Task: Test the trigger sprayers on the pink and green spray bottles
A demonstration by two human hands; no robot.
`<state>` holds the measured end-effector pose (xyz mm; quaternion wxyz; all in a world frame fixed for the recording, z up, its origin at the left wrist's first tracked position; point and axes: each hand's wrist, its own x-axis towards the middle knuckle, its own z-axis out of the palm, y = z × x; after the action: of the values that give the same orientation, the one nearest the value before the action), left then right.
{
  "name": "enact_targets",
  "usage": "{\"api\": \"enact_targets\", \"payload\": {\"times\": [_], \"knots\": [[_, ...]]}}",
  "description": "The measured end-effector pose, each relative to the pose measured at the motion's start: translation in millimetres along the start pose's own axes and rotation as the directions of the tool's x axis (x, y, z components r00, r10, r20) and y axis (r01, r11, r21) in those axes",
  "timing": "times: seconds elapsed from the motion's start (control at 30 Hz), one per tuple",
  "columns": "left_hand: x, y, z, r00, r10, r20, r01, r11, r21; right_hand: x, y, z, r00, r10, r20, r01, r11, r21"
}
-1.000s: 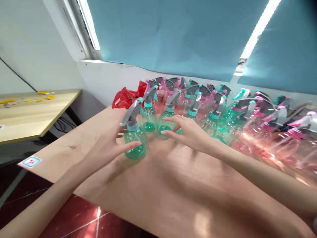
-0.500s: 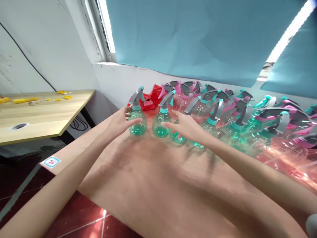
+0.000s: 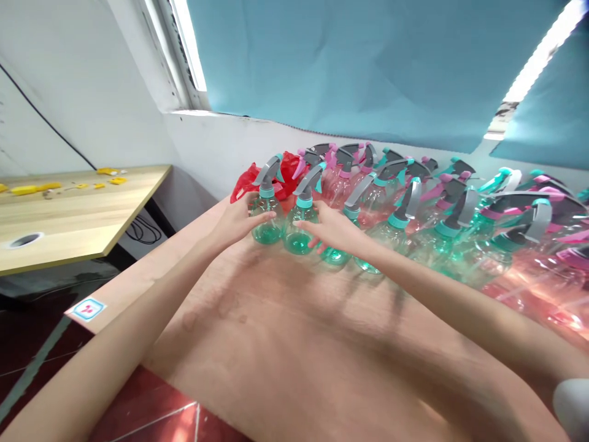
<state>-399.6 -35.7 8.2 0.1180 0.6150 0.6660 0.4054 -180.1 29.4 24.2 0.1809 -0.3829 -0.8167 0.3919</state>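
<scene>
My left hand (image 3: 242,220) is wrapped round the left side of a green spray bottle (image 3: 267,232) with a grey and teal head. Right beside it stands a second green spray bottle (image 3: 299,238). The thumb of my right hand (image 3: 329,227) reaches over this second bottle's right side, and its other fingers are partly hidden behind the palm and in front of a third green bottle (image 3: 334,255). Both bottles between my hands are upright on the wooden table (image 3: 276,344).
Several green and pink spray bottles (image 3: 442,245) crowd the table's back and right side. A red plastic bag (image 3: 243,183) lies behind the left bottle. Further left, a light wooden desk (image 3: 92,215) holds yellow pieces (image 3: 35,189). A sticker (image 3: 89,309) marks the table's left corner.
My left hand has moved right with the leftmost bottle, which now stands close against the second one. My right hand has shifted slightly left, nearer the second bottle.
</scene>
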Motion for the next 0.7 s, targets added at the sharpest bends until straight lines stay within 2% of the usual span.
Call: {"api": "enact_targets", "payload": {"times": [0.27, 0.4, 0.7], "knots": [[-3.7, 8.2, 0.4, 0.998, -0.057, -0.016, 0.058, 0.997, 0.056, 3.4, 1.2, 7.6, 1.000, -0.025, -0.010, 0.026, 0.997, 0.070], [-5.2, 10.7, -1.0, 0.999, -0.038, -0.011, 0.039, 0.996, 0.084, 5.5, 1.9, 9.8, 0.999, -0.032, -0.040, 0.035, 0.996, 0.077], [-10.3, 10.7, -3.2, 1.000, -0.030, -0.002, 0.031, 0.995, 0.090, 7.6, 1.4, 9.2, 1.000, -0.020, -0.016, 0.020, 1.000, 0.023]]}}
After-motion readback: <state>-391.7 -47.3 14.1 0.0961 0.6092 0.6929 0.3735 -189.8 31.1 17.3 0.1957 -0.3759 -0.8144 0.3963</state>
